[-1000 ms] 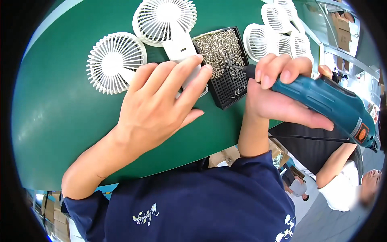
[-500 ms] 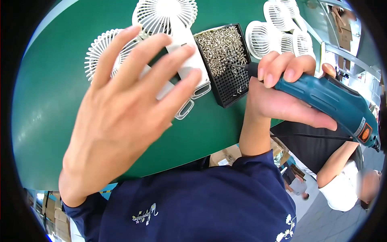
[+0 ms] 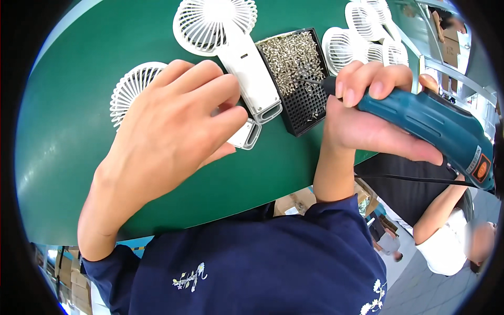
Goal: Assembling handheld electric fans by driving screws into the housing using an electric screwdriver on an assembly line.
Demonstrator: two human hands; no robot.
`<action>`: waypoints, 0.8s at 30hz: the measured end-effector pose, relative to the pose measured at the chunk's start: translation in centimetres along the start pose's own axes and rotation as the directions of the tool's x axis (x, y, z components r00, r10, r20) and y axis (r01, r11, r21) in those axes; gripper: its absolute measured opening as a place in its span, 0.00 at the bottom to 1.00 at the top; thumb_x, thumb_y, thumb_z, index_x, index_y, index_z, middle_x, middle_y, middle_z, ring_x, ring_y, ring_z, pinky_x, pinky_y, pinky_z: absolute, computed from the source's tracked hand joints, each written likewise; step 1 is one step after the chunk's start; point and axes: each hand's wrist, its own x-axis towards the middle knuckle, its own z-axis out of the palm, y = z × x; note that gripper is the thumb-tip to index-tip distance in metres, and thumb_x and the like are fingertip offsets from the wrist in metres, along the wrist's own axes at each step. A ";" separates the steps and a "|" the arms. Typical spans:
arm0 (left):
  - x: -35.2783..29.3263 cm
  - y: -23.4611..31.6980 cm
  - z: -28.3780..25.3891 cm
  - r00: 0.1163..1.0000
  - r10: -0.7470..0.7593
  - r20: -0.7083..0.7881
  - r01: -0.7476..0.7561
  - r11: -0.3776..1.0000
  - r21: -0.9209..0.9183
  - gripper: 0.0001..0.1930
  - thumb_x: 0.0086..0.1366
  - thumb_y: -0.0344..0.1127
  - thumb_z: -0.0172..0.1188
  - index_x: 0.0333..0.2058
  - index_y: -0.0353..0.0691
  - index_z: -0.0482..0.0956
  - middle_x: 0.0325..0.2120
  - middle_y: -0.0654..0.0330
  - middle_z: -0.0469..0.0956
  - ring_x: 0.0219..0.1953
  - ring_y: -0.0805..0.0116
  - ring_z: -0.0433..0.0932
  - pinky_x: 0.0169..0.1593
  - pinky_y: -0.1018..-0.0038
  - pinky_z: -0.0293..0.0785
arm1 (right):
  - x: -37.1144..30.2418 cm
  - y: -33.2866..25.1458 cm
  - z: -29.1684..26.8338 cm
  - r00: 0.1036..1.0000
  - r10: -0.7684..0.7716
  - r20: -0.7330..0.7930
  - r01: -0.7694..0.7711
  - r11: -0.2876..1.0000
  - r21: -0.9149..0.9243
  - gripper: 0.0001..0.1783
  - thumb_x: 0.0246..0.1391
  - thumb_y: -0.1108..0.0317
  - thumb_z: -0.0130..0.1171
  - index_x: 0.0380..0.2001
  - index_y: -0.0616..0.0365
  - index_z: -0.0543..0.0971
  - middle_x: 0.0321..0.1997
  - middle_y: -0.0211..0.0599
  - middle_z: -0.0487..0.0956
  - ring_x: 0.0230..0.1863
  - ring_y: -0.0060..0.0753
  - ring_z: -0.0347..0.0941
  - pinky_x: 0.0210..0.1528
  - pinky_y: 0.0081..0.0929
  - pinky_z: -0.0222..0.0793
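Green, smooth-topped table (image 3: 68, 157) spreads beneath my two hands, with one co-worker in a white shirt (image 3: 441, 249) off to the right. Two white plastic handheld fans with round slatted heads are nearest me: one left fan (image 3: 126, 97), partly covered by my left hand (image 3: 165, 126), and one middle fan (image 3: 252, 84), lying whole, its handle pointing toward me. At the upper right I count at least four more white fan heads (image 3: 337, 50), overlapping. Just beside the middle fan is one black rectangular tray with a perforated bed (image 3: 303, 107), its far part heaped with small silvery screws (image 3: 286, 55), too many to count. My hands are apart. My right hand (image 3: 357, 123) is wrapped around one teal electric screwdriver (image 3: 446, 123), its thin bit reaching over the tray. My left fingers curl over the left fan's handle; whether they grip it, I cannot tell.
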 end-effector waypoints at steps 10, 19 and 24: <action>0.1 -0.2 0.1 1.000 -0.015 -0.007 0.015 1.000 -0.009 0.16 0.44 0.43 0.68 0.29 0.41 0.75 0.33 0.65 0.71 0.36 0.64 0.70 0.42 0.66 0.65 | 0.3 0.4 -0.1 1.000 0.002 0.008 -0.001 0.999 -0.036 0.53 0.42 0.11 0.30 0.54 0.44 0.67 0.27 0.31 0.70 0.15 0.28 0.63 0.17 0.27 0.61; -0.3 0.0 0.5 0.999 -0.013 -0.029 0.012 1.000 -0.025 0.16 0.44 0.43 0.68 0.29 0.41 0.75 0.33 0.65 0.71 0.35 0.64 0.70 0.42 0.66 0.65 | -0.2 0.1 0.4 1.000 0.007 -0.017 -0.008 1.000 -0.029 0.52 0.42 0.11 0.31 0.51 0.44 0.68 0.26 0.31 0.70 0.15 0.28 0.65 0.18 0.27 0.61; -0.6 0.0 0.7 0.999 -0.013 -0.034 0.012 1.000 -0.026 0.16 0.43 0.41 0.69 0.29 0.42 0.74 0.34 0.64 0.71 0.35 0.63 0.70 0.42 0.67 0.65 | -1.0 0.0 0.7 0.991 0.030 -0.132 -0.028 0.999 0.020 0.54 0.39 0.10 0.34 0.43 0.51 0.71 0.27 0.30 0.71 0.16 0.28 0.66 0.19 0.26 0.60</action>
